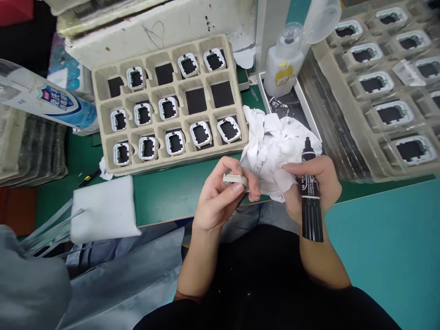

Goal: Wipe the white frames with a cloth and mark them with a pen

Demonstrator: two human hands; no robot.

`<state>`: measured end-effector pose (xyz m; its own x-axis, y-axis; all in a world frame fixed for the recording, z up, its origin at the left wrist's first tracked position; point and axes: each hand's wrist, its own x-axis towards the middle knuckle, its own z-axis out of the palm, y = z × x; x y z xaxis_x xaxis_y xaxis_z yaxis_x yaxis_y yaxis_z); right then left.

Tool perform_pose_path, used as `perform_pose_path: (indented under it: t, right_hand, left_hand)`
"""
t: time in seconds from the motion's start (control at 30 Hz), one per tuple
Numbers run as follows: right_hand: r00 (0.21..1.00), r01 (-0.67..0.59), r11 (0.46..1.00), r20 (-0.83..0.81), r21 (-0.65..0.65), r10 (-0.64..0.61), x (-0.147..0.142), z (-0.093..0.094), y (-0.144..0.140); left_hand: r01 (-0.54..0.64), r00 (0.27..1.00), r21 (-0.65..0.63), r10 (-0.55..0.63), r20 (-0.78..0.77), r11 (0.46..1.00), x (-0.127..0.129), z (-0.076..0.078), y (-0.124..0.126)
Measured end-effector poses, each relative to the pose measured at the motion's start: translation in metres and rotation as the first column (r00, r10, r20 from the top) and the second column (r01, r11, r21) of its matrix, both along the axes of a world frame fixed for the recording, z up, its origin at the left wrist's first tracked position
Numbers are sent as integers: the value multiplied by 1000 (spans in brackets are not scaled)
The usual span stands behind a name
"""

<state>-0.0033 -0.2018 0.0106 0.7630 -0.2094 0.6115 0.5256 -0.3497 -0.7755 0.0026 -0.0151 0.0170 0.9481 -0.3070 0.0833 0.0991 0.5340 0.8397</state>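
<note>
Between the thumb and fingers of my left hand (220,195) is a small white plastic frame (235,178), seen edge-on. My right hand (321,188) grips a black marker pen (311,201), its uncapped tip pointing away from me. A piece of white tissue (286,179) is pinched between that hand's thumb and fingertips. Crumpled white cloth (268,142) with dark smudges lies just beyond both hands. Ahead of my left hand stands a beige compartment tray (158,164); several of its cells hold similar white frames (201,133), while others show only a dark base.
At the right, stacked trays (371,156) hold more white frames. A plastic bottle (283,64) with a yellow label stands in a shallow white box (309,123). On the left are a tilted blue-labelled bottle (58,101), a white foam packet (103,208) and a small black-and-yellow tool (90,177).
</note>
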Motion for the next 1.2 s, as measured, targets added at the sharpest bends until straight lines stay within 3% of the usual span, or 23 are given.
perform_pose_path:
  t: [0.3,0.57,0.97,1.2]
  right_hand:
    - [999,-25,1000,-35,17,25,2,1,0]
    - [997,-69,997,-19,24,69,2,-2,-3]
    - [997,-37,999,-66,-21,36,1,-4,-4]
    - [996,-59,997,-65,-47,55,1,-4,-5]
  left_hand:
    - [27,998,-15,-28,-61,1000,-2,0,2]
    - [65,998,-67,-66,-20,996,-2,0,2]
    - [55,997,4,-55,-51,998,-5,-3,4]
    - [71,997,-7,-71,31,997,-5,-3,3]
